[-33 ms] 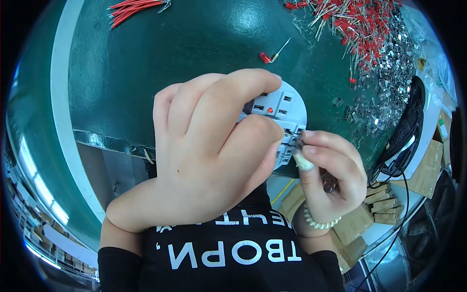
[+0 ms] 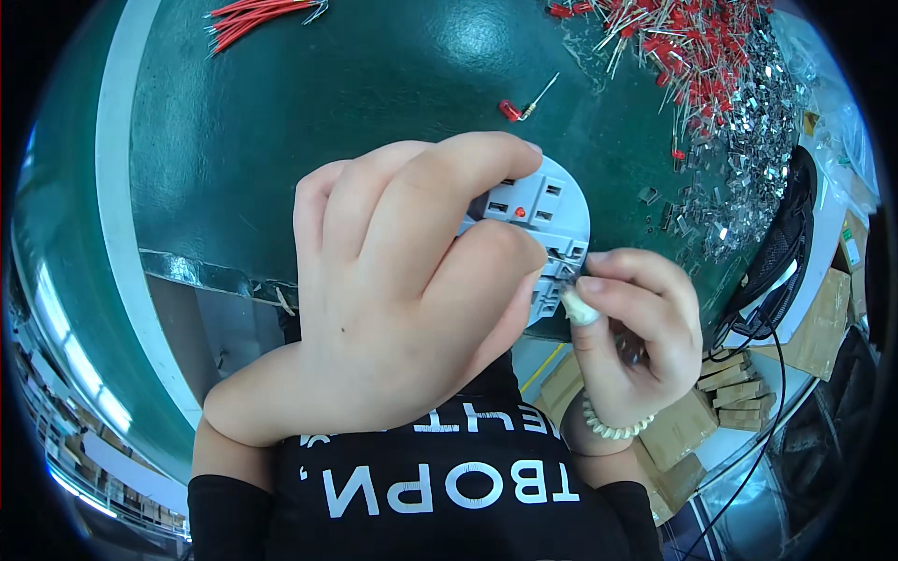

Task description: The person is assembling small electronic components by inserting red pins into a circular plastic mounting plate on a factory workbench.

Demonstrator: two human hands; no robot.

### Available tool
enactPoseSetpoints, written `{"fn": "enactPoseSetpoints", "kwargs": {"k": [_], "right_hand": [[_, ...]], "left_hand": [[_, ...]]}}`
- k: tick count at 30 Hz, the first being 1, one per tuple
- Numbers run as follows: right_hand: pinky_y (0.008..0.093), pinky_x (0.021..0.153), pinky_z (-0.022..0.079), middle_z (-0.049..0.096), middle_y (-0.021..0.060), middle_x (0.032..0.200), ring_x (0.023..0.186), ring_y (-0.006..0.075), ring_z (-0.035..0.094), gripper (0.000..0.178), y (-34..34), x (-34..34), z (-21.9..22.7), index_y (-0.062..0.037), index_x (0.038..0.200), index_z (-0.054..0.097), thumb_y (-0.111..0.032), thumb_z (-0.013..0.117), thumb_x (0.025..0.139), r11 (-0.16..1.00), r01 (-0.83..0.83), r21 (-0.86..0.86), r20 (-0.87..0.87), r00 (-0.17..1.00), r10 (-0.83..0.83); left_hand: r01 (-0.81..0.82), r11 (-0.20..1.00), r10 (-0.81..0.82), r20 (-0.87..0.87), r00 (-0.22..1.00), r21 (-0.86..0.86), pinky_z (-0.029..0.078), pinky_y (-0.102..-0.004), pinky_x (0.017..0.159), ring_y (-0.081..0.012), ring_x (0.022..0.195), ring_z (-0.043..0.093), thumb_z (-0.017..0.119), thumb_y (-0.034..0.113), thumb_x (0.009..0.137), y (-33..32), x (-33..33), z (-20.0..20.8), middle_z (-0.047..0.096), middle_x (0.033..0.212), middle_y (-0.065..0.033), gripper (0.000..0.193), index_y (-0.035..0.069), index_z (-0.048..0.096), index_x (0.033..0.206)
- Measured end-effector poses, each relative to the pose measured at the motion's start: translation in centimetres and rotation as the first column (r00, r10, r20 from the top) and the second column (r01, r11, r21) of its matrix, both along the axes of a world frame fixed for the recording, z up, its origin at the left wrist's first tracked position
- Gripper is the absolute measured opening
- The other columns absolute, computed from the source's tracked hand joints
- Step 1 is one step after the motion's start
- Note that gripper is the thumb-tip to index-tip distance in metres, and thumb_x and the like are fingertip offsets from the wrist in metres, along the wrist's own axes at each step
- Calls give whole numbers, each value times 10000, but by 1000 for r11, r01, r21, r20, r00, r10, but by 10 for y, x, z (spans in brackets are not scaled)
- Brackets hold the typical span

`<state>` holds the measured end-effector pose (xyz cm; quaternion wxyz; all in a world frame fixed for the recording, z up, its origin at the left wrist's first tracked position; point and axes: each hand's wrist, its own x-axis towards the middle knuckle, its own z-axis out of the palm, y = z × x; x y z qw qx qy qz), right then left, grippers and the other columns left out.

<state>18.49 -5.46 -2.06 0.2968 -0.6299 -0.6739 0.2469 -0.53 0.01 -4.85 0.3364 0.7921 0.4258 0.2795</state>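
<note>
My left hand is closed around a round, light grey plastic housing with rows of slots and a small red light in its face. The fingers cover much of the housing's left side. At its lower right edge is my right hand, thumb and fingers pinched together by the slots. A white covering wraps the thumb's tip. Some small shiny metal pieces show inside the curled fingers of that hand. What lies right at the fingertips is mostly hidden, but looks like a small metal clip.
On the green table lies one red indicator light with wire leads. Red wires are bundled at the far left. A heap of red lights adjoins many metal clips at right. Beyond them are a black bag and cardboard boxes.
My right hand's fingertips have shifted slightly at the housing's edge, with the thumb a little further up and left. The left hand and the housing stay put.
</note>
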Motion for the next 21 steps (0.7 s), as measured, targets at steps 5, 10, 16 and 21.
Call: {"fn": "enactPoseSetpoints", "kwargs": {"k": [5,10,16,21], "right_hand": [[298,612,488,706,77,882,683,204,656,332,-7,-3,-3,-80,945,666,65,747,657,996,89,-3,-15,996,-89],[296,577,449,704,82,864,632,191,638,356,-9,-4,-4,-83,941,616,51,764,647,991,133,17,-30,991,-133],[293,563,432,703,74,862,621,188,629,353,-7,-8,-2,-91,940,615,42,769,652,994,106,-14,29,994,-105],[295,563,432,702,57,878,627,183,623,361,-3,-6,4,-108,932,621,48,771,643,999,39,-23,114,993,-36]], "left_hand": [[-8,1000,9,15,1000,-9,480,-338,848,-267,1061,527,752,12,672,0,1,-2,566,1259,-139,272,111,658,907],[-22,1000,21,25,999,22,473,-330,832,-258,1045,527,754,12,663,0,2,-6,579,1250,-130,270,124,657,889],[-31,999,31,12,999,32,456,-326,820,-247,1014,537,758,21,656,0,2,-5,598,1234,-109,264,136,654,870],[-44,998,43,21,999,39,449,-325,825,-242,1006,540,758,27,655,-2,2,-8,599,1234,-101,256,139,652,859]]}}
